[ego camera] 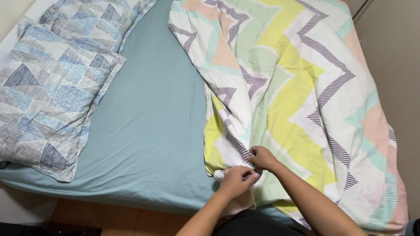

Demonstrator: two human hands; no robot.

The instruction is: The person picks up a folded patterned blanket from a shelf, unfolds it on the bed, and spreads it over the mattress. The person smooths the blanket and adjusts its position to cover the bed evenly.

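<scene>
Duvet: zigzag-patterned, bunched on right half of bed; near corner pinched by left hand and right hand, both closed on fabric. Risk: loose corner may slip, overhanging bulk dragging it floorward.

A bed in a teal sheet bears two patterned pillows and a zigzag duvet
</scene>
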